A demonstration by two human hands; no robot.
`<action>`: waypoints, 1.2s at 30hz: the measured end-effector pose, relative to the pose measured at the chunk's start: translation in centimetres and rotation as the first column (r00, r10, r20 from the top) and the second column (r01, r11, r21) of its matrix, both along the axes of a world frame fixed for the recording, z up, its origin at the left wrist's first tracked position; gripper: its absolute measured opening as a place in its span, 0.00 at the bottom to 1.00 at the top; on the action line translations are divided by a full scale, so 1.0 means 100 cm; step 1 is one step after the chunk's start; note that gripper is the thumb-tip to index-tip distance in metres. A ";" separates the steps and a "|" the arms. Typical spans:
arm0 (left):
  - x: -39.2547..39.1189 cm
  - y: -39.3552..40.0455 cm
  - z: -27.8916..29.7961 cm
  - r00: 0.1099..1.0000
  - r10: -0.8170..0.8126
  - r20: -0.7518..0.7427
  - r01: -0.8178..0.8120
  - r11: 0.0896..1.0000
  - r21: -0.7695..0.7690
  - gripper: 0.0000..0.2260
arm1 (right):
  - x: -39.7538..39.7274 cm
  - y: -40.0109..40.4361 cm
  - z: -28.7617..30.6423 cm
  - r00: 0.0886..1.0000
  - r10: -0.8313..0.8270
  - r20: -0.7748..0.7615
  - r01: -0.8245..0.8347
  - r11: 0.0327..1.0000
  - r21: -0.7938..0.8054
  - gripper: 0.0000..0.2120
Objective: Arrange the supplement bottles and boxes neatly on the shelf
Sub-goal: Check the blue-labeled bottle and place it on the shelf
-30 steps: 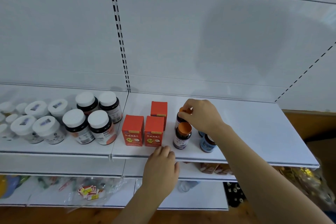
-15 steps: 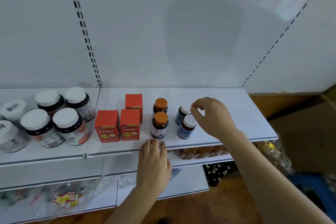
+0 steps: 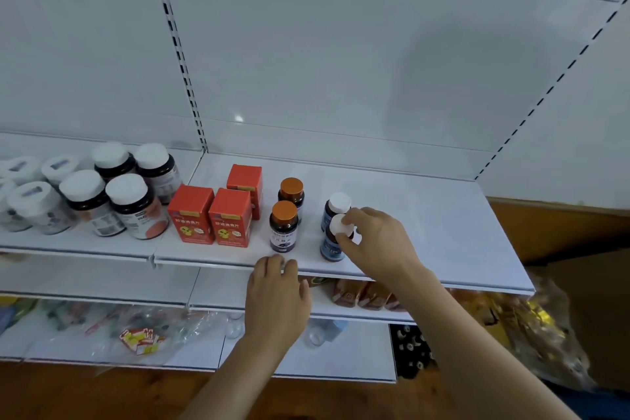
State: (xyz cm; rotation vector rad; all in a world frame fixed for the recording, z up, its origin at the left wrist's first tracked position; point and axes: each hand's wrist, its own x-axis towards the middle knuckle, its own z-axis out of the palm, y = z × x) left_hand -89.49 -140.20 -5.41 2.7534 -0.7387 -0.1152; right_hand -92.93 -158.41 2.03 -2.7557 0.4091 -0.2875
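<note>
A white metal back panel (image 3: 341,61) is filling the upper part of the view, and two dark slotted uprights (image 3: 177,54) are running down it, one at 11 o'clock and one at 2 o'clock. Soft light is making a small glare spot (image 3: 239,118) on the panel. At 6 o'clock a brown wooden floor (image 3: 85,395) is showing, and at 3 o'clock a brown cardboard surface (image 3: 579,232) is standing.

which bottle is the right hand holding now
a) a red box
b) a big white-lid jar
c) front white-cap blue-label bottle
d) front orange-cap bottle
c: the right hand pinches the cap of the front blue-label bottle, well right of the orange-cap bottles; the left hand only rests on the shelf edge.
</note>
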 end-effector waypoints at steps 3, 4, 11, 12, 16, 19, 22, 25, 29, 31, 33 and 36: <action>-0.009 -0.009 0.010 0.979 0.091 -0.184 -0.146 0.940 -0.308 0.15 | -0.010 -0.008 0.007 0.990 -0.068 0.127 0.048 0.987 0.151 0.08; -0.012 -0.012 0.017 0.946 0.085 -0.312 -0.207 0.900 -0.384 0.14 | -0.013 -0.010 0.013 0.983 -0.109 0.148 0.073 0.971 0.228 0.06; -0.041 -0.032 0.082 0.730 -0.061 -0.681 -0.635 0.308 -0.708 0.08 | -0.038 0.004 0.060 0.923 -0.236 0.303 0.012 0.807 0.591 0.02; -0.045 -0.032 0.089 0.728 -0.063 -0.682 -0.650 0.250 -0.717 0.08 | -0.041 0.009 0.063 0.913 -0.258 0.315 0.013 0.792 0.610 0.02; -0.051 -0.030 0.113 0.740 -0.097 -0.665 -0.652 0.138 -0.746 0.10 | -0.052 0.027 0.075 0.861 -0.369 0.349 0.016 0.705 0.709 0.02; -0.057 -0.025 0.126 0.785 -0.073 -0.615 -0.600 0.156 -0.784 0.08 | -0.057 0.036 0.081 0.827 -0.425 0.369 -0.004 0.652 0.758 0.01; -0.062 -0.019 0.137 0.839 -0.046 -0.542 -0.530 0.152 -0.834 0.06 | -0.059 0.049 0.088 0.787 -0.468 0.402 -0.090 0.558 0.825 0.02; -0.064 -0.015 0.144 0.863 -0.080 -0.499 -0.485 0.151 -0.862 0.06 | -0.058 0.063 0.093 0.704 -0.567 0.428 -0.138 0.482 0.865 0.04; -0.062 -0.009 0.144 0.868 -0.101 -0.486 -0.475 0.121 -0.872 0.08 | -0.052 0.074 0.095 0.680 -0.602 0.419 -0.116 0.476 0.872 0.13; -0.060 -0.007 0.147 0.873 -0.087 -0.481 -0.471 0.111 -0.875 0.08 | -0.050 0.078 0.095 0.680 -0.600 0.421 -0.129 0.468 0.874 0.13; -0.057 -0.007 0.149 0.878 -0.080 -0.471 -0.462 0.112 -0.880 0.08 | -0.048 0.081 0.096 0.673 -0.593 0.443 -0.179 0.450 0.875 0.10; -0.053 -0.008 0.152 0.885 -0.082 -0.459 -0.449 0.115 -0.886 0.06 | -0.045 0.082 0.096 0.666 -0.596 0.449 -0.199 0.438 0.877 0.05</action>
